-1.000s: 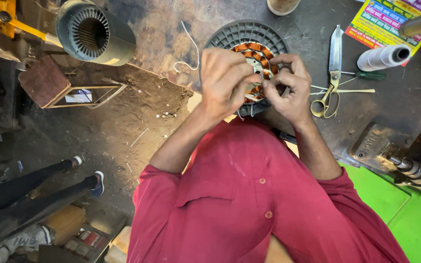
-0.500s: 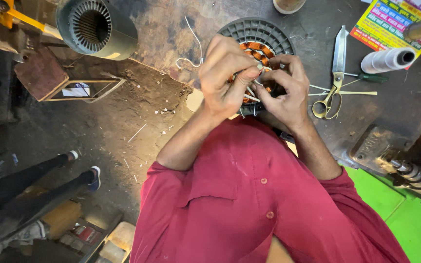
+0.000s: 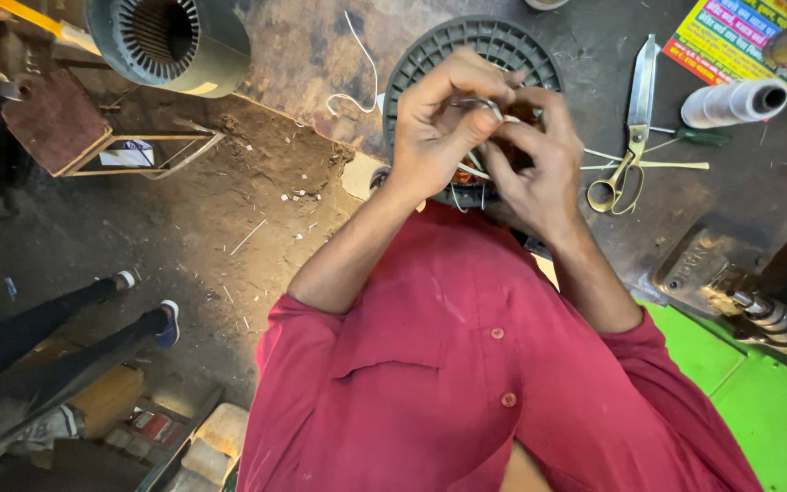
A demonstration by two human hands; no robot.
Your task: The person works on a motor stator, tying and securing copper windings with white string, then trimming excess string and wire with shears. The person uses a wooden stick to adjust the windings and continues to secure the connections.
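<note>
A: Your left hand (image 3: pixel 439 128) and right hand (image 3: pixel 530 159) are bunched together, fingertips pinching a thin pale strand (image 3: pixel 489 107) between them.

B: Where's the part?

A: Directly under your hands: round grey ribbed stator disc (image 3: pixel 466 50) on the dark workbench (image 3: pixel 321 46), mostly covered. A bit of orange winding shows below your fingers.

B: Around it?

A: Scissors (image 3: pixel 630 128) just right of your right hand, white thread spool (image 3: pixel 730 102) beyond them. Grey motor housing (image 3: pixel 170 41) well off to the left.
</note>
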